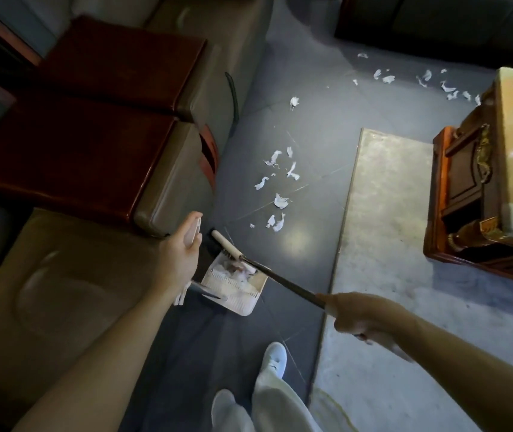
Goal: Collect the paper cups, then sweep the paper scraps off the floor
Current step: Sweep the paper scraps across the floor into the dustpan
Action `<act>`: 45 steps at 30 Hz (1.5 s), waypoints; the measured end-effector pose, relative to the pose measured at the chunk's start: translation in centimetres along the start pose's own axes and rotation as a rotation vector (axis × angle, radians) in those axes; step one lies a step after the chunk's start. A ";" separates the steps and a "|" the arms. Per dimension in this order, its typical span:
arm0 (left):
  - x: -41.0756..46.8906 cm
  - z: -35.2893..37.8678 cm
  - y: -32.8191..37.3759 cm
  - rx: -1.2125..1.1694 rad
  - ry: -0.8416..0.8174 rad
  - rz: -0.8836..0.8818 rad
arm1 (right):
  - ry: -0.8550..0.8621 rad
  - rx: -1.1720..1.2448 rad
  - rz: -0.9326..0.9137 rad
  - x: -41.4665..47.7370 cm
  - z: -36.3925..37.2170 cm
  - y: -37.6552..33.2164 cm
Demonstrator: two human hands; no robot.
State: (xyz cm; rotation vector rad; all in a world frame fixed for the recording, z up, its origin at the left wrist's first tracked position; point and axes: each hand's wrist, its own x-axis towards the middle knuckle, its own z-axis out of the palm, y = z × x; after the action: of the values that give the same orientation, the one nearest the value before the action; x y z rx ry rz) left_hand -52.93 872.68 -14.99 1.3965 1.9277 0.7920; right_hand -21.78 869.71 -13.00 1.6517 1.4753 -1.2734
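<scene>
Left hand is curling round the white dustpan handle. Right hand is fisting tight on the dark broom pole. The broom head is sitting at the mouth of the white dustpan, which is lying just below frame centre and already holding some paper.

Paper scraps are lying loose on the grey floor at 1 o'clock from the pan, with a second scatter far off at 1 o'clock by the table corner. Paper cups are not showing in view.

Risks, as I am judging them:
- the pan is likely tipping if the left wrist rolls, dumping what is collected
- a fast stroke is probably flicking the light scraps under the sofa at 10 o'clock
- the long pole is risking a knock on the coffee table at 3 o'clock

Around: dark wooden armrests at 9 o'clock, and a pale rug at 4 o'clock, its edge likely snagging bristles or trapping scraps. A white shoe is standing at 6 o'clock, near the pan. The sofa front and rug are narrowing the lane towards the far scatter.
</scene>
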 end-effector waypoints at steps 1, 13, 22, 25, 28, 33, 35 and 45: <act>0.2 0.0 0.0 -0.013 -0.002 -0.011 | -0.004 0.020 0.019 -0.5 -1.1 0.8; 5.1 2.8 3.7 0.047 -0.023 0.064 | 0.205 0.072 0.040 -0.3 -9.8 2.1; 10.8 2.6 4.4 0.068 -0.007 0.045 | 0.314 0.058 0.113 8.2 -15.1 -0.1; 12.1 2.8 4.6 0.071 -0.012 0.058 | 0.214 0.051 0.097 9.8 -14.7 -1.3; 14.2 3.6 5.6 0.034 -0.048 0.063 | 0.074 0.056 0.061 9.4 -14.5 -2.0; 17.2 5.8 7.8 0.004 -0.056 0.147 | -0.054 0.077 0.065 6.5 -15.9 -1.5; 18.2 6.2 8.2 -0.002 -0.060 0.150 | -0.063 0.093 0.063 5.6 -17.3 -0.9; 23.8 8.2 11.0 0.036 -0.020 0.083 | 0.102 -0.061 0.017 6.3 -26.3 0.7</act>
State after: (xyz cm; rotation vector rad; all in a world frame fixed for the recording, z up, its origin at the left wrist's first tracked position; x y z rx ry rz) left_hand -46.03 899.29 -14.97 1.5087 1.8877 0.7824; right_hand -14.42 895.43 -8.90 1.7075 1.5417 -1.1381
